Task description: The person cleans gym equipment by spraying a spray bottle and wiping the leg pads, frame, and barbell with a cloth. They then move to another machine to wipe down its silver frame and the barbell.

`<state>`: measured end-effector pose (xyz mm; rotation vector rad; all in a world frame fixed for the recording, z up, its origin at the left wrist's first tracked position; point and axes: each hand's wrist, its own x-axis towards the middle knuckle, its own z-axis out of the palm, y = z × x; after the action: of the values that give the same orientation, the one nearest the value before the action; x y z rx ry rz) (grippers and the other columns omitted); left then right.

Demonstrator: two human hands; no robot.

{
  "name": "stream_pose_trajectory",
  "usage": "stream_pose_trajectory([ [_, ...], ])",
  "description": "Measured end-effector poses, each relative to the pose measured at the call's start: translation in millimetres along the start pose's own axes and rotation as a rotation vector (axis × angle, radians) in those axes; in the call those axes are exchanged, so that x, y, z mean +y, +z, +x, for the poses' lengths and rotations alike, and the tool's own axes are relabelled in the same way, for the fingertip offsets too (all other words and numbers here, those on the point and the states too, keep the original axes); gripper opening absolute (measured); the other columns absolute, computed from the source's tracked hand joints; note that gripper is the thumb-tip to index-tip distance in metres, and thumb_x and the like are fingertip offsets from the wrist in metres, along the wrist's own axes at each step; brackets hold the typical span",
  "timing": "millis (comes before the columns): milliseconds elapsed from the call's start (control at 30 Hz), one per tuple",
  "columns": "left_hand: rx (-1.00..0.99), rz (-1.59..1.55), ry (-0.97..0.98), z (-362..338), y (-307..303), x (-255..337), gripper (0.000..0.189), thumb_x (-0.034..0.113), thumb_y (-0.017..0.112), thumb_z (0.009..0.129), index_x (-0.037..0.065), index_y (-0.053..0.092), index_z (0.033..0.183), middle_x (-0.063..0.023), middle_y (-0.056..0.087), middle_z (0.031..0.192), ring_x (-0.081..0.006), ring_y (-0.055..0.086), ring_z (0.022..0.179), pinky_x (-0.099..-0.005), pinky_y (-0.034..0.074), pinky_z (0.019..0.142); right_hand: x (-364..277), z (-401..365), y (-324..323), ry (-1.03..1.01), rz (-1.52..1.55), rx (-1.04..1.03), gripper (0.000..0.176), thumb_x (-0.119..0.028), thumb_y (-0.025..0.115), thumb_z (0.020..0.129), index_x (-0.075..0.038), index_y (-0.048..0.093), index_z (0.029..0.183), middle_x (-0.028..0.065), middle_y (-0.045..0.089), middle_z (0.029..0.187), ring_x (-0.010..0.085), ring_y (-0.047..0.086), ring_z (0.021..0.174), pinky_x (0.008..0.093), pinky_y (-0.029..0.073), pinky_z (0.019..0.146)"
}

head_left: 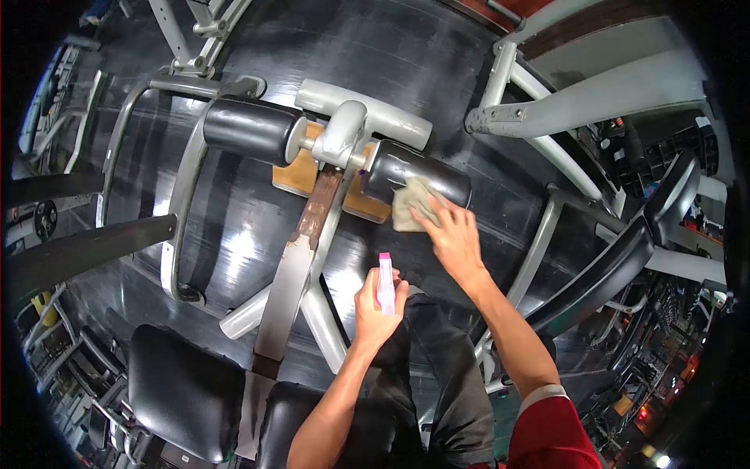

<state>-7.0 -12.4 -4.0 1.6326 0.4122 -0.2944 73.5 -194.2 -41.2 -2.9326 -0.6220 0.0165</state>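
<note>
A crumpled beige cloth [414, 205] is gripped by my right hand [455, 241], which presses it against the near side of the right black foam roller [422, 170]. My left hand [378, 301] is closed around a pink-and-white spray bottle [386, 283], seen from above with its pink tip pointing away from me. The bottle is apart from the roller, and its lower body is hidden by my fingers. A matching left roller [254, 131] sits across the grey metal joint [341, 133]. Below the rollers, the long bar [291, 273] has worn, brownish paint on its upper part.
Black padded seats [186, 391] lie at the lower left. Wooden foot plates [297, 172] show beneath the rollers. A curved metal frame [184, 195] stands to the left, and another machine with a black backrest [598, 273] to the right. The floor [258, 242] is dark and shiny.
</note>
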Motion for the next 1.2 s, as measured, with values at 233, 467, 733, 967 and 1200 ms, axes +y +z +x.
stream_pose_trajectory([
  [233,0.03,0.049,0.139,0,3,1,0.019,0.003,0.07,0.085,0.003,0.059,0.1,-0.004,0.065,0.081,-0.0085,0.059,0.061,-0.0252,0.048,0.056,23,-21,-29,0.195,0.204,-0.015,0.062,0.008,0.061,0.067,-0.02,0.067,0.121,0.0094,0.055,0.131,0.0318,0.055,0.109,0.0406,0.048,0.093],
  [467,0.009,0.042,0.072,-1,2,11,0.02,0.004,0.071,0.083,0.002,0.06,0.1,-0.006,0.066,0.085,-0.012,0.062,0.074,-0.0272,0.05,0.068,-21,89,-46,-0.033,0.267,0.318,0.058,0.0,0.065,0.07,-0.024,0.066,0.123,0.0095,0.055,0.133,0.0316,0.052,0.119,0.0418,0.043,0.099],
  [733,0.035,-0.001,0.062,3,-1,2,0.019,0.003,0.07,0.084,0.002,0.059,0.1,-0.0067,0.065,0.081,-0.0135,0.063,0.069,-0.0273,0.049,0.061,-42,110,22,-0.034,0.047,0.139,0.044,-0.013,0.065,0.079,-0.025,0.066,0.122,0.0085,0.053,0.137,0.0339,0.045,0.13,0.0496,0.035,0.109],
  [967,0.055,0.04,0.083,6,-7,7,0.02,0.005,0.071,0.083,0.001,0.06,0.1,-0.0108,0.066,0.082,-0.0215,0.068,0.077,-0.0324,0.053,0.07,27,10,-5,0.005,0.006,0.069,0.059,0.0,0.062,0.074,-0.029,0.065,0.125,0.0079,0.058,0.134,0.0287,0.053,0.124,0.0409,0.044,0.104],
  [1200,0.047,0.004,0.09,4,-2,5,0.019,0.0,0.069,0.084,0.002,0.059,0.099,-0.0043,0.065,0.083,-0.0089,0.06,0.073,-0.0248,0.048,0.066,102,-57,-15,0.638,0.616,0.025,0.034,-0.017,0.049,0.099,0.001,0.058,0.127,0.019,0.059,0.129,0.0324,0.055,0.123,0.0365,0.04,0.104],
])
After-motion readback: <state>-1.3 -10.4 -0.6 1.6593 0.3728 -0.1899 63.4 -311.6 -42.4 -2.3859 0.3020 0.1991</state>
